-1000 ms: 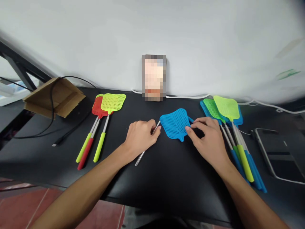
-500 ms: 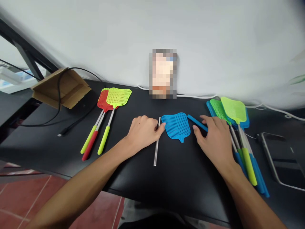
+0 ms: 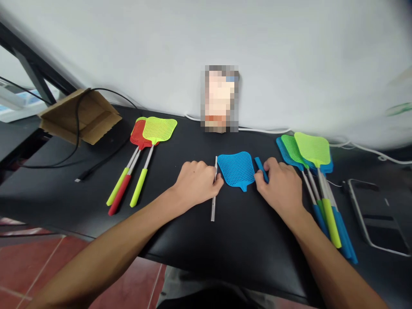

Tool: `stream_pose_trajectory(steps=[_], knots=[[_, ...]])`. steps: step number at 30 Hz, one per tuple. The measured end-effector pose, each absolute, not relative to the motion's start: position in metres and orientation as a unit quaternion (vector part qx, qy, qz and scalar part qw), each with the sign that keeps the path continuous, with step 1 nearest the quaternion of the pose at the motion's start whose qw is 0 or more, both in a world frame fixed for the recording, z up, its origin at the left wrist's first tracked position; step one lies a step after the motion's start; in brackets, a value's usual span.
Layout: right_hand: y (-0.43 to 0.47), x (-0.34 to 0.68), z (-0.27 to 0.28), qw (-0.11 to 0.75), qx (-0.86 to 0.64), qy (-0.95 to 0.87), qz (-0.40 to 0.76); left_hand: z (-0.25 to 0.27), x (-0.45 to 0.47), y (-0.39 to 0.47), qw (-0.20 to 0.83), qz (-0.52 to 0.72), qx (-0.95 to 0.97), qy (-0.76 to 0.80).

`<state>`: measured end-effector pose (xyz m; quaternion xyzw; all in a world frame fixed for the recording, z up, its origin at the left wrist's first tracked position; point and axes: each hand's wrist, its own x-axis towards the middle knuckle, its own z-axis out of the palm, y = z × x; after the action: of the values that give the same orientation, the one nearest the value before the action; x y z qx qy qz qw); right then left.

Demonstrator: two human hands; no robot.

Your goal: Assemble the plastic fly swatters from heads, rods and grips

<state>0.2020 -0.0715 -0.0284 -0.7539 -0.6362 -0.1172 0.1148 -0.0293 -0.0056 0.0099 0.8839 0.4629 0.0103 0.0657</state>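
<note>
My left hand [image 3: 197,182] is closed around a thin silver metal rod [image 3: 213,211], which stands nearly in line with my view, its lower end poking out below the thumb. Just right of the rod lies a blue perforated fly swatter head [image 3: 237,169] with a short neck, flat on the black table [image 3: 193,249]. Thumb and fingers of my right hand [image 3: 283,184] are closed on a blue handle [image 3: 259,165], a loose tube whose far end shows beyond the fingers. Rod, head and handle are separate pieces.
Red [image 3: 139,132] and yellow-green fly swatters [image 3: 160,129] lie at left; several green, yellow-green [image 3: 313,148] and blue ones lie at right. A phone [image 3: 375,214] is at far right. An open cardboard box [image 3: 80,113], a black cable [image 3: 103,161] and a pixelated object [image 3: 220,98] stand behind.
My right hand has moved left and closed on the blue handle, which is now turned steeper. My left fingers have shifted slightly along with the rod.
</note>
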Motion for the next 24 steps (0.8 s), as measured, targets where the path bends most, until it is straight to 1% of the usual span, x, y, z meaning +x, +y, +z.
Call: stream_pose_trajectory(steps=[3,6,12,20,24], knots=[[-0.066,0.199,-0.029,0.062,-0.758,-0.632,-0.147,0.008,-0.029,-0.006,0.048,0.012,0.882,0.468],[-0.064,0.198,-0.028,0.047,-0.760,-0.632,-0.142,0.006,-0.029,-0.005,0.037,0.014,0.881,0.471],[-0.065,0.200,-0.028,0.065,-0.755,-0.634,-0.155,0.008,-0.031,-0.002,0.046,0.022,0.874,0.483],[-0.061,0.204,-0.032,0.062,-0.754,-0.639,-0.142,0.012,-0.034,-0.001,0.067,0.017,0.866,0.495],[-0.059,0.206,-0.032,0.112,-0.751,-0.641,-0.112,0.015,-0.031,-0.002,0.071,-0.007,0.860,0.506]])
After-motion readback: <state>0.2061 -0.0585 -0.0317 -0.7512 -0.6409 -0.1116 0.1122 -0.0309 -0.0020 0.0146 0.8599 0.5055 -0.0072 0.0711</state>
